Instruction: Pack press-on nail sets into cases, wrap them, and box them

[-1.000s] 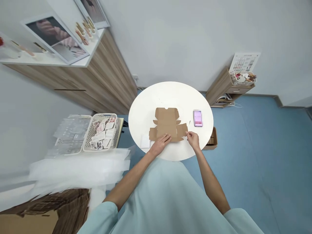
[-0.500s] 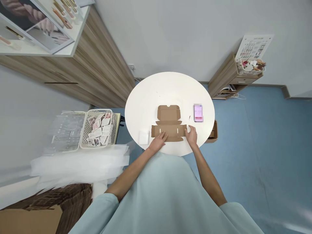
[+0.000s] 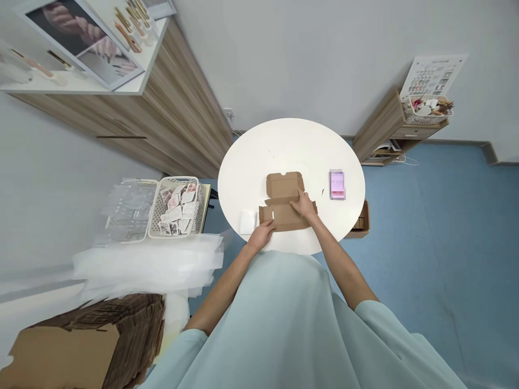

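Observation:
A brown die-cut cardboard box (image 3: 285,188) lies unfolded on the round white table (image 3: 243,156), its lid panel pointing away from me. My left hand (image 3: 261,236) grips the near edge of the box towards its left end, fingers on top. My right hand (image 3: 304,206) reaches over the right half of the box, thumb and forefinger apart near the crease between the base and the lid. It covers the right slot. Left of the box lies a white square packet (image 3: 247,222). To the right is a phone-like item with a blurred pinkish face (image 3: 337,185).
At left stand a white basket of small packets (image 3: 176,208), a stack of white translucent sheets (image 3: 154,265) and a pile of flat cardboard boxes (image 3: 77,351). An open carton (image 3: 360,221) sits on the floor right of the table. A wooden cabinet (image 3: 190,97) rises at the back left.
My right hand has moved from the box's right end up and left over the crease. My left hand has shifted to the near edge. The near flap no longer shows spread out.

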`<state>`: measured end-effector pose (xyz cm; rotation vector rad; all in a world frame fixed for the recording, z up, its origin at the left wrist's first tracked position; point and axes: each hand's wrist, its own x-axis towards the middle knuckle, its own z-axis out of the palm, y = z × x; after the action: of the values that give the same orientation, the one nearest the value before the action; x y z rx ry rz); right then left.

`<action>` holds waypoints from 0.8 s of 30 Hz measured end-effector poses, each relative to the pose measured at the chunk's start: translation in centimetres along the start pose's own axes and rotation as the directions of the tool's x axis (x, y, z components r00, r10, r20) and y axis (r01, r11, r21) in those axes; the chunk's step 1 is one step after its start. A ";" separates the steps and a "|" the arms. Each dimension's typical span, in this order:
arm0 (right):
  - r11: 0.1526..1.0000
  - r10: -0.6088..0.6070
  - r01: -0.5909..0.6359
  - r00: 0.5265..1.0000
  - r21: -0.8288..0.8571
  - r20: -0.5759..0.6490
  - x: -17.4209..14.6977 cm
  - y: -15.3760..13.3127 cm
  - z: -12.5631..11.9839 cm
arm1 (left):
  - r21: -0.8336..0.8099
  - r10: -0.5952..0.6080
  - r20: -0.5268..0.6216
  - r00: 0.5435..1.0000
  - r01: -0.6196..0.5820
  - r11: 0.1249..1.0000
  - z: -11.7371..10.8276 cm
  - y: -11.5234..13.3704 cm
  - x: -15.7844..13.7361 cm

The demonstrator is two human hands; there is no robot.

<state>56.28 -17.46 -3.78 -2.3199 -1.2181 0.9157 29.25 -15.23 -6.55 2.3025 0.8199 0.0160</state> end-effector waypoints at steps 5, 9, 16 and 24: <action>0.996 -0.085 0.086 0.996 -0.037 0.040 -2.6 1.3 1.1 | -0.067 -0.138 -0.060 0.989 0.134 0.989 -0.4 0.8 -0.2; 0.991 -0.118 0.129 0.972 -0.043 0.202 -4.3 3.1 1.2 | -0.073 -0.285 -0.084 0.955 0.279 0.958 -0.9 2.0 0.5; 0.987 -0.153 0.163 0.953 -0.017 0.261 -4.9 4.6 1.2 | -0.092 -0.448 -0.073 0.891 0.441 0.893 -1.5 3.1 1.4; 0.990 -0.122 0.135 0.962 -0.036 0.246 -4.6 4.0 1.1 | 0.145 -0.414 0.003 0.910 0.410 0.901 -2.3 3.6 2.8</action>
<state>56.02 -23.48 -5.16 -2.1848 -1.4885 1.1606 32.97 -14.34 -3.12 2.2032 1.3133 -0.2772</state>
